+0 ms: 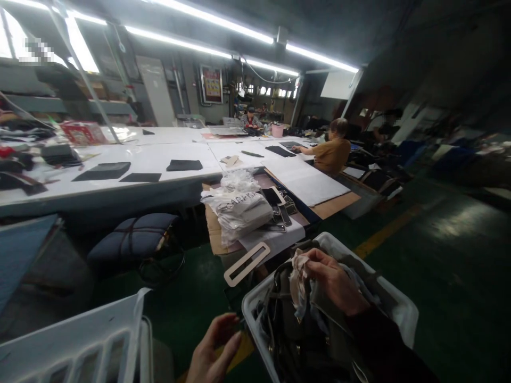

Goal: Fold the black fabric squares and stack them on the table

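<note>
Over a white plastic bin (pixel 403 324), my right hand (pixel 335 279) pinches a crumpled, pale strip (pixel 298 282) that looks like cloth or tissue and hangs down. Dark olive fabric pieces (pixel 293 327) with small brass-coloured fittings fill the bin beneath it. Just outside the bin's left wall is my left hand (pixel 215 348), its thumb and fingers apart and nothing between them. A flat beige frame-shaped piece (pixel 247 264) with a long slot lies beyond my hands, at the edge of a cardboard box.
Ahead, the box holds white plastic bags (pixel 243 207) and dark flat pieces (pixel 279 210). A long white table (pixel 167 146) carries dark fabric panels. A padded stool (pixel 133 239) and a white crate (pixel 80 340) stand left. A person in a mustard top (pixel 331 151) sits at the table.
</note>
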Demonstrator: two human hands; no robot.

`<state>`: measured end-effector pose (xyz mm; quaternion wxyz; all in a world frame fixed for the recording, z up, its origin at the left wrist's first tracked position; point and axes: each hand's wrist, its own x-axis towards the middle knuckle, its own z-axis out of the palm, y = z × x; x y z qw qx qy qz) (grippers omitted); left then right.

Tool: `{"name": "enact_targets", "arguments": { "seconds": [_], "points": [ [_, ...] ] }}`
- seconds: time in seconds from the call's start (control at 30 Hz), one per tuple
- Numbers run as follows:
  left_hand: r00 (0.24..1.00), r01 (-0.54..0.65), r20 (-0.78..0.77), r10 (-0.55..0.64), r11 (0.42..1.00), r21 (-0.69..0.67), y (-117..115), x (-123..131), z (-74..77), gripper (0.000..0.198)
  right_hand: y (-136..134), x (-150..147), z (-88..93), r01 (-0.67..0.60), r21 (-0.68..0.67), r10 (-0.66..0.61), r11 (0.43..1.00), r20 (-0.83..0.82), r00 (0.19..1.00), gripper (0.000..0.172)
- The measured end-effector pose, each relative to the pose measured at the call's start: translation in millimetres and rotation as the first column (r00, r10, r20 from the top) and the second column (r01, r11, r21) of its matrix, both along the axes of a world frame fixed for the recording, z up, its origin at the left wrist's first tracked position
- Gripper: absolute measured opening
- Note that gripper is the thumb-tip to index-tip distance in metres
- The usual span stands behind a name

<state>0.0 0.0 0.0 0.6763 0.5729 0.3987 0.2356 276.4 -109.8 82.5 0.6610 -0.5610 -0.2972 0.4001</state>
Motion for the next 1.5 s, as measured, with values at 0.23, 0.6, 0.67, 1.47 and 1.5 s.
{"name": "enact_targets", "arguments": {
  "seconds": [0.23,0.6,0.67,1.47,1.5],
  "points": [
    [0.869,0.373,0.273,-0.412,0.909,0.186,130,55,64.6,0.047,128,-65,23.3,-0.058,-0.056,0.057,0.997,-0.015,0.998,0.021],
    [0.904,0.327,0.333,-0.269,0.936,-0.13,266,66,49.6,0.045,233,-84,15.9,-0.165,-0.298,0.265,0.94,0.339,0.903,0.023],
    [0.901,0.35,0.333,-0.278,0.919,-0.18,284,64,52.6,0.048,240,-79,16.2,-0.33,-0.401,0.473,0.854,0.337,0.814,0.018],
    [0.927,0.344,0.267,-0.264,0.882,-0.321,429,113,20.0,0.041,407,-11,-34.1,-0.099,-0.302,0.23,0.948,0.437,0.87,0.035],
    [0.916,0.368,0.295,-0.273,0.864,-0.342,452,116,15.3,0.038,429,-12,-37.0,-0.107,-0.295,0.231,0.949,0.424,0.876,0.037]
  ]
}}
